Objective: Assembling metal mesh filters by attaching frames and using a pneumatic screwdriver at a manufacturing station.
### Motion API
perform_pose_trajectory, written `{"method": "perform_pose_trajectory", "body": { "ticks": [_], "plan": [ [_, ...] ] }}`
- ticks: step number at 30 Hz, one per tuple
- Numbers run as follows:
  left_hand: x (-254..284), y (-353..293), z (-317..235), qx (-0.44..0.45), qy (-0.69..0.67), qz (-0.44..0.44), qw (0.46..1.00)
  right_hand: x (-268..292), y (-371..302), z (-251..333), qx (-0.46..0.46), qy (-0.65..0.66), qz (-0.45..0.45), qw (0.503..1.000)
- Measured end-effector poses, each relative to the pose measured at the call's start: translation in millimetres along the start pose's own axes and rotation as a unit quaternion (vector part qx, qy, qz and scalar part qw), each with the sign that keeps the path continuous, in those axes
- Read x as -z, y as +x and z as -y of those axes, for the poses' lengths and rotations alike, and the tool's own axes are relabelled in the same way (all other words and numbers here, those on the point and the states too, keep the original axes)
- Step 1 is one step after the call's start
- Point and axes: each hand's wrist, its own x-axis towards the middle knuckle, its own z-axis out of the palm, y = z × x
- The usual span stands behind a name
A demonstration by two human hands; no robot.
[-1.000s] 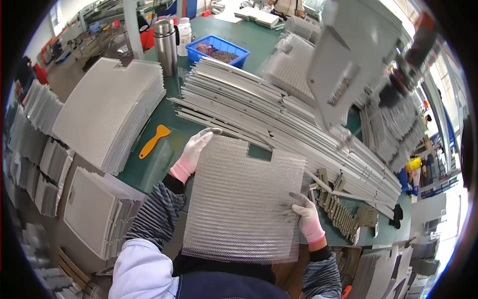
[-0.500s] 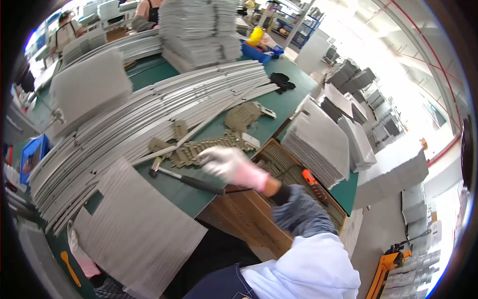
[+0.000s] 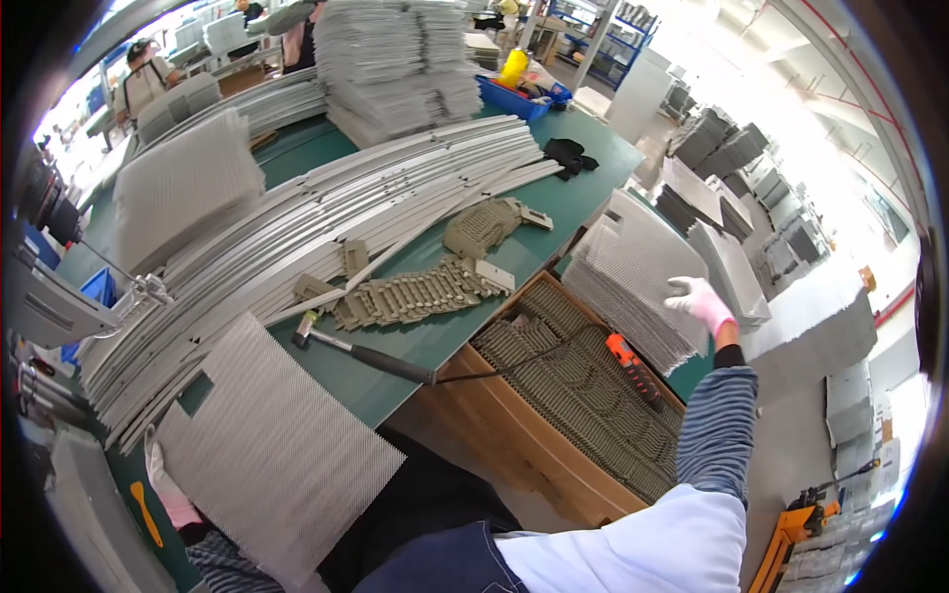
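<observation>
To the left of an open cardboard box (image 3: 514, 425), a perforated metal mesh panel (image 3: 282, 445) with a rectangular cutout is held by its left edge in the gloved left hand (image 3: 170, 484), whose fingers are partly hidden behind the sheet. Beyond the box, the gloved right hand (image 3: 702, 303) is held out over the near right edge of a stack of mesh panels (image 3: 633, 277), with its fingers parted and slightly bent; whether the top sheet is touched cannot be told. The box is filled with rows of khaki clips (image 3: 554, 381), and on them an orange-and-black hand tool (image 3: 633, 368) is laid. On the green table (image 3: 361, 390), just left of the box, a hammer (image 3: 390, 364) is placed with its handle pointed toward the box's corner. Past the hammer, farther from the box, a row of khaki brackets (image 3: 420, 296) is spread beside long metal strips (image 3: 297, 222). Well left of the box, beyond the held panel, an orange scraper (image 3: 146, 514) is seen on the table.
</observation>
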Motion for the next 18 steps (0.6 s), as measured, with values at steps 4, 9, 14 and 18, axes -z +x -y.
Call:
{"method": "perform_pose_trajectory", "body": {
  "ticks": [4,9,14,18],
  "plan": [
    [-4.0,1.7,1.5,-0.008,0.031,0.003,0.999,0.2,0.6,-17.8,0.109,-0.122,-0.136,0.977],
    [4.4,-4.5,-3.5,0.013,-0.073,0.026,0.997,-64.0,24.3,8.9,0.122,-0.211,-0.125,0.962],
    [-32.5,-20.4,-12.9,0.014,0.020,0.004,1.000,-42.4,29.1,-16.6,0.137,-0.208,-0.107,0.962],
    [-27.5,-18.7,-8.6,-0.010,0.012,-0.029,0.999,-3.3,29.6,-23.1,0.173,-0.020,-0.011,0.985]
  ]
}}
